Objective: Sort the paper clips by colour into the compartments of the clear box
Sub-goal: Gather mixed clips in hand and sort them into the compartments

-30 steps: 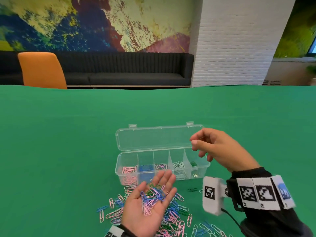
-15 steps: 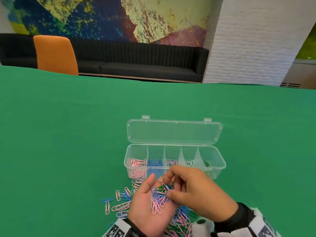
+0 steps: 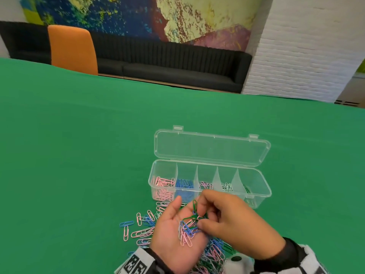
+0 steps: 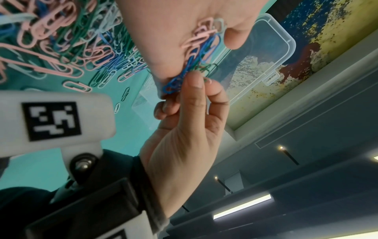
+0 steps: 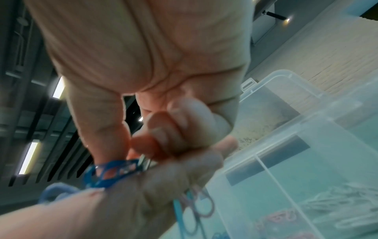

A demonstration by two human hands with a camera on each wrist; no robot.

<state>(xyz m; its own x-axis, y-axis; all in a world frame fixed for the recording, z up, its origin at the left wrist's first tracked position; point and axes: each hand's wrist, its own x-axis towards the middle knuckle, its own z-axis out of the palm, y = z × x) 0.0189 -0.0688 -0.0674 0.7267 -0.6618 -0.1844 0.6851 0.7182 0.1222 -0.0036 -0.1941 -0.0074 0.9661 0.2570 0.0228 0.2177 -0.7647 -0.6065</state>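
The left hand (image 3: 173, 234) lies palm-up just before the clear box (image 3: 258, 192), fingers relaxed, cradling mixed paper clips (image 3: 187, 232). The right hand (image 3: 235, 224) pinches a green clip (image 3: 194, 206), standing roughly upright; the green compartment (image 3: 249, 189) lies at the box's right end, nearer this hand.

Head view looks down; both wrist views, close, share the clear box (image 3: 210, 180).
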